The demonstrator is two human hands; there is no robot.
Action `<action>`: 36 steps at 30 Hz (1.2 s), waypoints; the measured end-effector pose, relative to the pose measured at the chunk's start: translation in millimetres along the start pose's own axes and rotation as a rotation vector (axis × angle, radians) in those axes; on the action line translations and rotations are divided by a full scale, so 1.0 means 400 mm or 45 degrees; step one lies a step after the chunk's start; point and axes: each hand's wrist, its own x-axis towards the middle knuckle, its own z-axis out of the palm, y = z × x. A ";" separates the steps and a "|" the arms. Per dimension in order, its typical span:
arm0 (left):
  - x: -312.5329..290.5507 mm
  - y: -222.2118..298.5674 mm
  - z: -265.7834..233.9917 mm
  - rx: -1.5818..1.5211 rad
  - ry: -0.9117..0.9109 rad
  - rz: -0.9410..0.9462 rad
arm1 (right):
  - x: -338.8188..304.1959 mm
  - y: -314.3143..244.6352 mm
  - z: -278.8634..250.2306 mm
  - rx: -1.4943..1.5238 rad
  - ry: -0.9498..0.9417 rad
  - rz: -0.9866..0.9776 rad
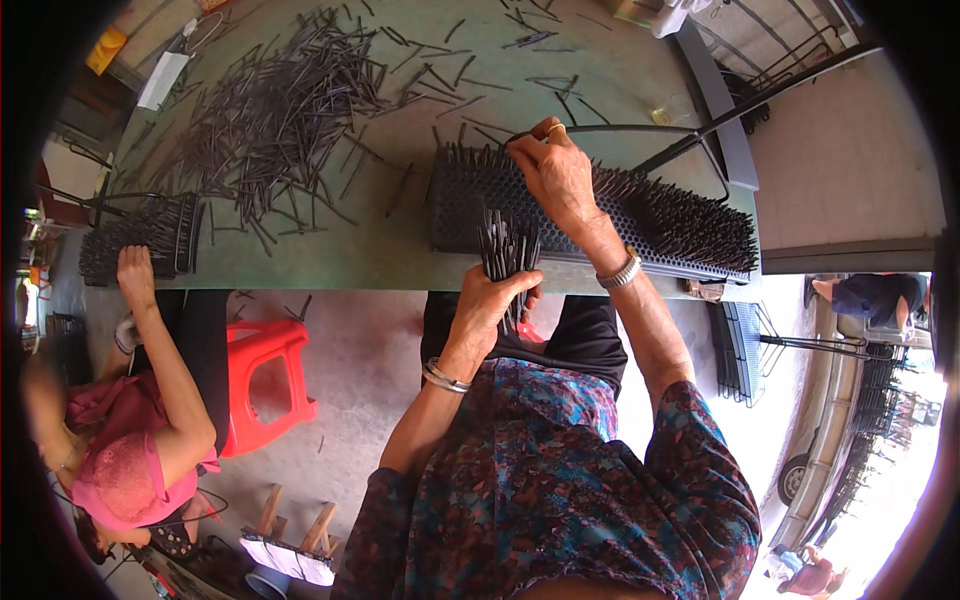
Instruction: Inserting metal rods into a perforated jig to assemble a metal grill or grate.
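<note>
My left hand (485, 305) is wrapped round a bundle of thin dark sticks (508, 245), held upright just off the table's near edge. Beyond it, a long black tray (612, 215) full of round holes lies on the table. Dark sticks (690, 215) stand packed in its right part, and more line its far left edge; bare holes show in between. My right hand (560, 175) is over the tray's far side, thumb and fingers pinched together. Whatever lies between those fingertips is too small to make out.
A big heap of loose dark sticks (290, 110) covers the green table's (330, 235) left side, with others scattered. At left a co-worker's hand (135, 275) touches a similar stick-filled tray (165, 235). A black metal rod (770, 90) slants over the right side. A red stool (265, 385) stands below.
</note>
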 end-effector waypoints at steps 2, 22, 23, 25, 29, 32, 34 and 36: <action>-0.003 -0.002 0.000 0.065 -0.004 -0.005 | -0.007 -0.016 -0.024 -0.046 -0.028 0.002; 0.008 -0.018 -0.004 0.077 -0.094 0.014 | -0.025 0.036 -0.023 0.290 0.272 0.230; 0.008 -0.018 -0.005 0.075 -0.097 0.018 | -0.025 0.038 -0.017 0.293 0.271 0.229; 0.008 -0.014 -0.008 0.082 -0.094 -0.004 | -0.024 0.041 -0.011 0.266 0.263 0.201; 0.004 -0.012 -0.007 0.070 -0.081 -0.020 | -0.016 0.037 -0.014 0.315 0.265 0.193; 0.001 -0.008 -0.004 0.080 -0.077 -0.009 | -0.024 0.036 -0.014 0.344 0.218 0.247; 0.004 -0.009 -0.005 0.081 -0.088 -0.010 | -0.029 0.034 -0.014 0.050 0.215 0.031; 0.008 -0.010 -0.006 0.082 -0.098 -0.010 | -0.033 0.032 -0.014 -0.022 0.142 0.109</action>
